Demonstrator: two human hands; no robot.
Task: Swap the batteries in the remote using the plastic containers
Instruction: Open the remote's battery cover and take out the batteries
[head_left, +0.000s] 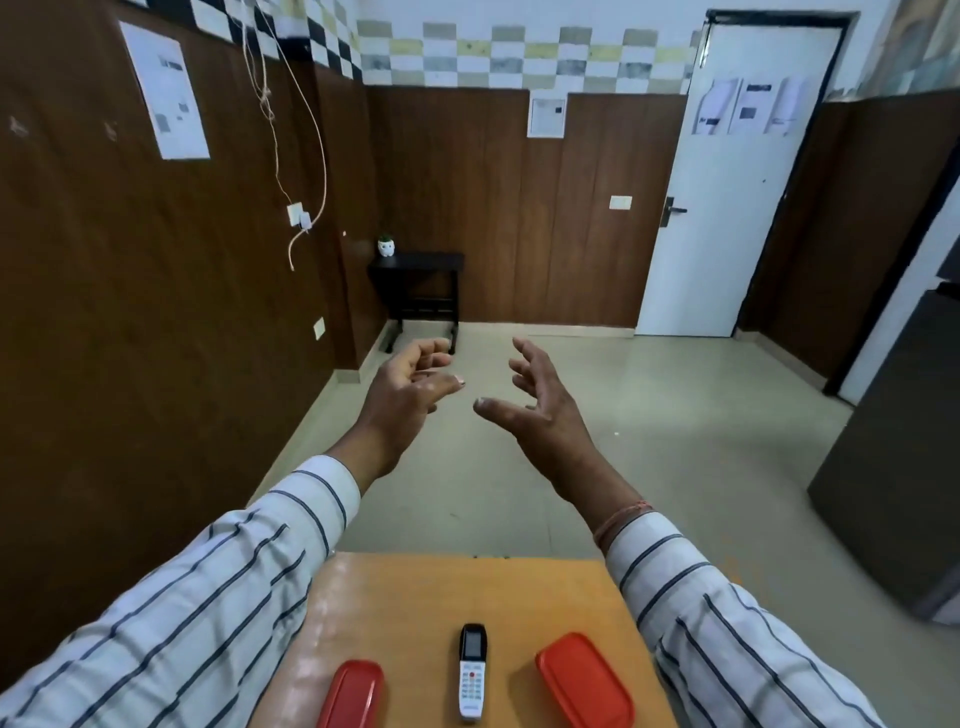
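A white remote (471, 674) with a dark screen lies face up on the orange table (426, 592), near its front edge. A red-lidded plastic container (352, 695) sits to its left and another red-lidded container (584, 682) to its right; both are closed. My left hand (410, 395) and my right hand (540, 400) are stretched out in the air well beyond the table's far edge, fingers spread and curled, holding nothing. Both are far from the remote and containers.
A brown panelled wall runs along the left with hanging cords (291, 156). A small dark side table (415, 275) with a white pot stands in the far corner. A white door (737, 171) is at the back right; a grey cabinet (904, 467) stands on the right.
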